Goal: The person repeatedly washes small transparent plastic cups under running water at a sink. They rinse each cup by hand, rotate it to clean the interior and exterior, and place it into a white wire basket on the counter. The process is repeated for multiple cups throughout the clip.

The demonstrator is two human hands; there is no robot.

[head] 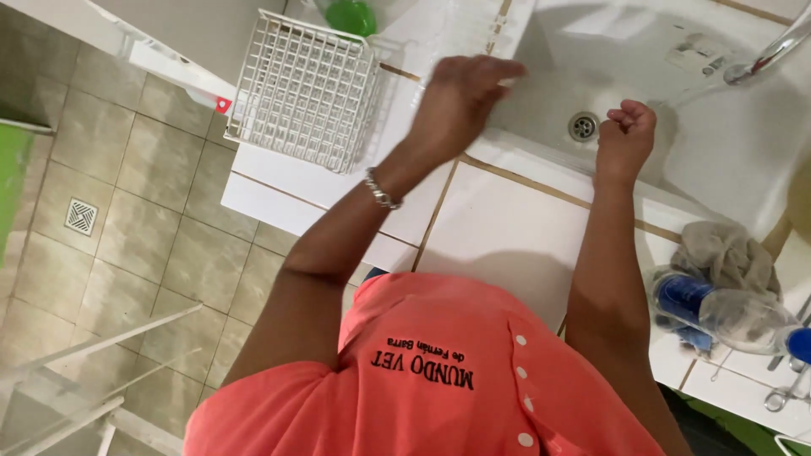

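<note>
I am seeing the left hand (460, 97) lying open and flat on the white tabletop (507, 228) at the sink's (710, 143) edge, gripping nothing. The right hand (627, 135) is hovering over the basin, its grip curled shut, empty as far as I can tell. A white wire basket (304, 89) is sitting just left.

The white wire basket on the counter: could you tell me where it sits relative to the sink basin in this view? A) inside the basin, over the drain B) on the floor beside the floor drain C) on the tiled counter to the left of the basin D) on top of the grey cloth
C: the white wire basket stands on the tiled counter left of the sink basin, beyond the left hand, well away from the drain.
</note>
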